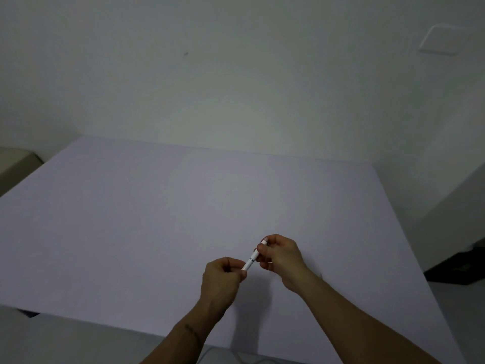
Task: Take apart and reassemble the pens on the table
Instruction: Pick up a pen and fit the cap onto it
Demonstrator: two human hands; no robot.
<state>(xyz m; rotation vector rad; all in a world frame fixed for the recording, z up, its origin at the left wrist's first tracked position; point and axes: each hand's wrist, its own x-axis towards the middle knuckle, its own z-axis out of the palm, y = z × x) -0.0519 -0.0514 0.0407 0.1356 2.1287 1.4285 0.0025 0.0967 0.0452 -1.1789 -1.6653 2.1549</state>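
Head view: looking forward and down over a pale lavender table [131, 219] set against a plain light wall [210, 74].
Pen [252, 256]: white, held in the air above the table's near right part, slanting from lower left to upper right; a darker band shows around its middle.
Left hand [223, 278]: curled closed around the pen's lower end, fingers folded in toward the palm, forearm coming in from the table's near edge.
Right hand [280, 256]: pinching the pen's upper end between thumb and bent fingers, the other fingers loosely curled.
Pen ends: the upper tip pokes out just past the right fingertips; the lower end is hidden in the left fist, so whether the two halves are joined or slightly parted there is hard to tell in the dim light.
Table surface: the hands' faint shadows fall on it beneath the pen.
Wall plate [438, 39]: a pale rectangular outline high above the table's far right corner.
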